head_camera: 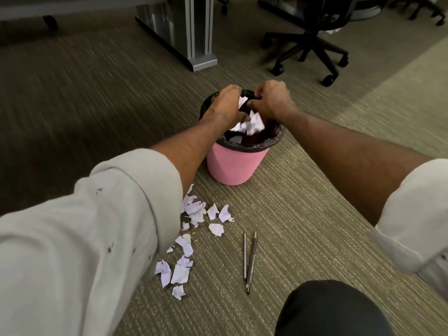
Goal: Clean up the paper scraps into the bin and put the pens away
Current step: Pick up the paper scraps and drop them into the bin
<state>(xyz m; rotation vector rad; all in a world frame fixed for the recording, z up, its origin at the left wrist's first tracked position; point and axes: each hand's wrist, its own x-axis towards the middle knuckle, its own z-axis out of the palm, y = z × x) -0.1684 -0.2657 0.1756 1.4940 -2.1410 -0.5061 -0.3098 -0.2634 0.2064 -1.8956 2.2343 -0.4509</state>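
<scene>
Both hands above the pink bin (235,166), which stands on the carpet (315,214) just beyond me. My left hand (225,105) has its fingers (233,92) curled round a white wad of paper scraps (252,122), some of it spilling loose under my palms towards the black liner (274,139). My right hand (274,100) is bunched too, but I cannot tell whether it grips any paper. The floor scraps (194,209) lie in 2 clusters near my left forearm, and the pens (252,260) lie side by side close to my knee (327,311)

Likely faults: light pieces released above the rim may drift and land outside it; a wrist catching the liner may drag or tip the bin; my left sleeve (97,226) may scatter the floor scraps on withdrawal; my knee may roll onto the pens
</scene>
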